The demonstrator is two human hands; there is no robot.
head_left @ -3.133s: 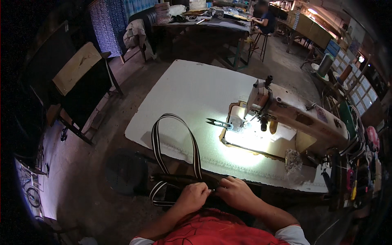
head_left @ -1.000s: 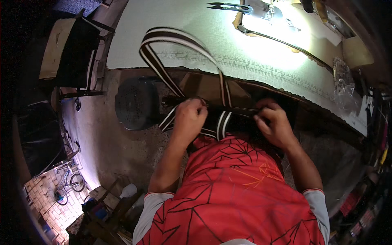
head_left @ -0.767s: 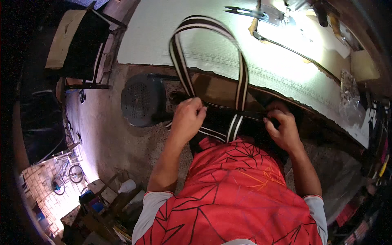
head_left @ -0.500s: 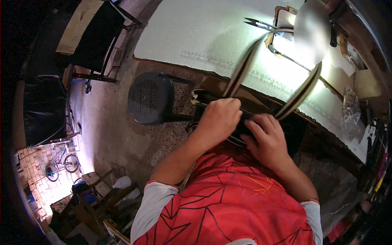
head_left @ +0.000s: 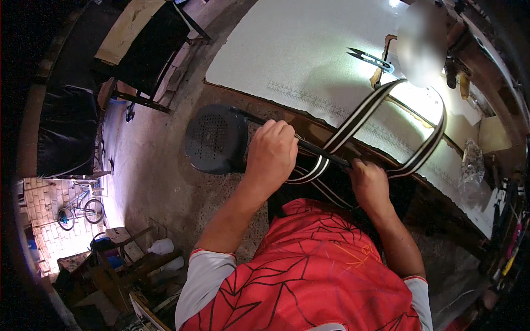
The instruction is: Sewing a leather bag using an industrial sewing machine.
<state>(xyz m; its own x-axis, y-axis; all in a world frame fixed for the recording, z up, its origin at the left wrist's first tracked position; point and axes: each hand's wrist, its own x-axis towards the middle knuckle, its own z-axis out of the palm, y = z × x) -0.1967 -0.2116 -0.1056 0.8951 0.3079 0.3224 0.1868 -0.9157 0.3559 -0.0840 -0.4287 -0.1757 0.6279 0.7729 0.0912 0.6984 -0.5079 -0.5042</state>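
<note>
My left hand (head_left: 270, 149) is closed on a narrow black strip (head_left: 316, 148), with its fingers wrapped round it. At the strip's other end my right hand (head_left: 369, 185) grips it between thumb and fingers, so it runs taut and slanted between my hands. Black-and-white striped webbing (head_left: 353, 124) rises in a loop beyond the strip onto the table edge. More of this webbing curves below the strip, close to my red shirt. Black material hangs under my hands, too dark to make out.
A white work table (head_left: 276, 49) with printed ruler marks lies ahead. Thread snips (head_left: 367, 57) rest on it beside a lit sewing machine (head_left: 422, 47). A dark stool (head_left: 215, 138) stands left; clear plastic bags (head_left: 472, 168) lie at the right. A bicycle (head_left: 80, 212) is far left.
My hands have moved apart, pulling the black strip out straight between them. The webbing loop has shifted and spread to the right. The whole view has turned slightly.
</note>
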